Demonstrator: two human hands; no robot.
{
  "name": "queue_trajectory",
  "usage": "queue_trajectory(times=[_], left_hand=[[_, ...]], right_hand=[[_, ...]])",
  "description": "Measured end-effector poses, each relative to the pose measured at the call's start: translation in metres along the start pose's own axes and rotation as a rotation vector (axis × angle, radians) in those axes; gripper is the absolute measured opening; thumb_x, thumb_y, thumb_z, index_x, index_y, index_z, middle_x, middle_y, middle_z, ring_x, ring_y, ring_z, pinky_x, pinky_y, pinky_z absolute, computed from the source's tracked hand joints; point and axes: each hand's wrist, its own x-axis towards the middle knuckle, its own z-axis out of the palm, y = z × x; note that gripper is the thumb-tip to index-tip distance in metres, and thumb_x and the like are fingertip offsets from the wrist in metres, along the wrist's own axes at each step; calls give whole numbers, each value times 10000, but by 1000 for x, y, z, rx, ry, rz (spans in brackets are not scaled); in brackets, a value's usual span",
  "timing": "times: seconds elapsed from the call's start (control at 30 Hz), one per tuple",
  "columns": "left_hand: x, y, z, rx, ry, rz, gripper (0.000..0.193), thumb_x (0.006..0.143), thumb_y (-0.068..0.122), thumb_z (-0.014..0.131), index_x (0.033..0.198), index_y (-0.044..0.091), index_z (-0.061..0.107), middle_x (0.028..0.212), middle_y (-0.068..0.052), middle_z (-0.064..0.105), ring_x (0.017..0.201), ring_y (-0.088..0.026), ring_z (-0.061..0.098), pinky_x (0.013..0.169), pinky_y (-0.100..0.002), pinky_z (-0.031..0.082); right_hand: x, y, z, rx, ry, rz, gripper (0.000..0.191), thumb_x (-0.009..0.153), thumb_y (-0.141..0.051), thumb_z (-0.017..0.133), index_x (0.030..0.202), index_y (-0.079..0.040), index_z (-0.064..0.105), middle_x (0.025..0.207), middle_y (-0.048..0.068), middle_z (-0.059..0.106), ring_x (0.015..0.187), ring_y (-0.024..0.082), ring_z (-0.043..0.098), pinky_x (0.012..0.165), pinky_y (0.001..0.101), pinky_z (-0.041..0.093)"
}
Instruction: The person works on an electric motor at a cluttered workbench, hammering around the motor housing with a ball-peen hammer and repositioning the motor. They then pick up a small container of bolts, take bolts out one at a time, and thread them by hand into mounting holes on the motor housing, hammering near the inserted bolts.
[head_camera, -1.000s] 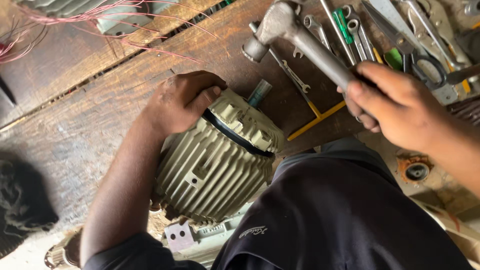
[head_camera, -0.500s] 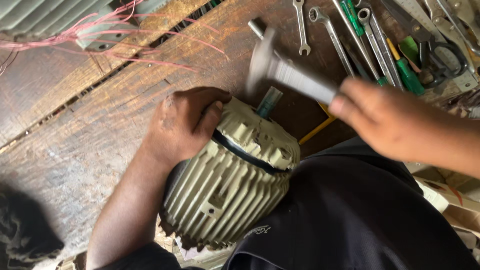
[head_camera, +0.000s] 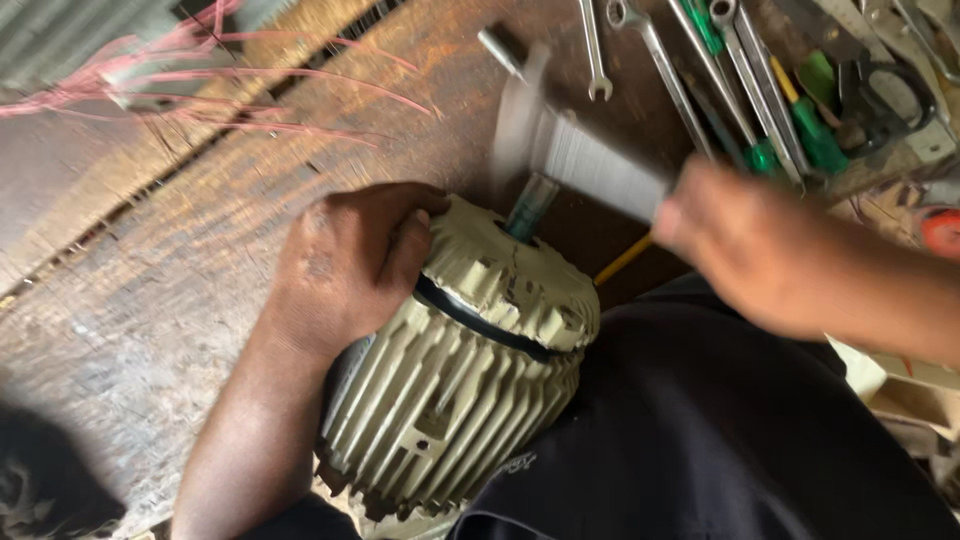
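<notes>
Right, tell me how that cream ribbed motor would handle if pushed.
The cream ribbed metal motor housing probably feels heavy for its size and stiff. Its round body could roll, which may be why the left hand steadies it.

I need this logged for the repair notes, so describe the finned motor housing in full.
The motor housing is a cream, ribbed casing that looks like cast metal, with a dark band between the body and its end cover. A short shaft sticks out of that cover. It lies tilted on the worn wooden bench, leaning against the person's dark clothing. The left hand grips the cover's rim; the right hand swings a blurred hammer just above the shaft.
</notes>
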Motion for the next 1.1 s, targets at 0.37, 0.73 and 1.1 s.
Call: queue_trajectory(times=[0.37, 0.73, 1.1], left_hand=[[4, 2, 0, 17, 13, -6, 224, 928, 128, 601, 1071, 44, 751, 1022, -179, 765, 900, -350, 745, 800, -425, 582], [1, 0, 0, 3, 22, 42, 204, 939, 113, 601, 1058, 32, 745, 992, -191, 758, 887, -358, 744, 807, -424, 582], [0, -3, -1, -16, 15, 87, 225, 921, 90, 589, 1070, -1, 730, 1016, -202, 754, 908, -347, 745, 826, -414, 587]], right_hand=[[-4, -6, -7, -39, -21, -11, 248, 1007, -370, 556, 902, -146, 544, 435, 6, 462, 317, 158, 435, 323, 338, 379], [-14, -9, 2, -21, 341, -462, 264, 1060, -290, 487, 903, -78, 502, 647, 59, 471, 489, 153, 480, 442, 336, 408], [-12, 1, 8, 69, 88, -248, 286, 985, -295, 535, 820, -62, 527, 421, 5, 427, 290, 138, 398, 285, 336, 335]])
